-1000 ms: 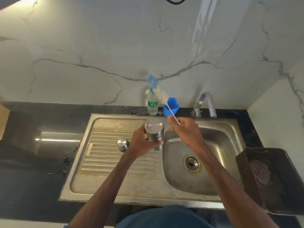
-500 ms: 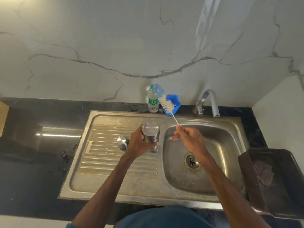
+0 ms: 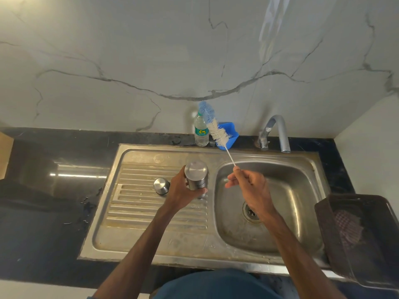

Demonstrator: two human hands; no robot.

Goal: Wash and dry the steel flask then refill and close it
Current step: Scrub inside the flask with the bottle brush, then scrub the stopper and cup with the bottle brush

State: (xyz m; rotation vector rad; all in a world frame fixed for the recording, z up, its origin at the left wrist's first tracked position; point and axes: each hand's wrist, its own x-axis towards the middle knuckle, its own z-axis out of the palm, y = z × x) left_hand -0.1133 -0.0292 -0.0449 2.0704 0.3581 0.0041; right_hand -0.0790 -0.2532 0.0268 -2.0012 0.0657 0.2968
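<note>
Holding the steel flask (image 3: pixel 196 176) in my left hand (image 3: pixel 180 192), I have it bottom-up over the ribbed drainboard of the sink (image 3: pixel 151 212), right at the edge of the basin, fingers wrapped round its lower half. My right hand (image 3: pixel 251 190) is closed on the thin handle of the bottle brush (image 3: pixel 217 131), pinched between thumb and fingertips, with the bristle head pointing up and away toward the wall, in front of the plastic water bottle (image 3: pixel 201 134) and the blue tub (image 3: pixel 231 134). The flask's cap (image 3: pixel 161 186) sits on the drainboard just beside my left hand.

From this single head view, the risks I judge are these. The flask looks wet and smooth, and my grip covers only part of it, so it could slip and clatter into the basin. The brush is long and held only at its end, so a careless swing could knock the water bottle over or flick drops at the wall. The mouth faces down, so I cannot see it; I will have to turn the flask before I can brush inside. My left wrist could also nudge the cap and send it rolling off the drainboard onto the dark desk (image 3: pixel 54 180). The tap (image 3: pixel 278 130) shows no water running
</note>
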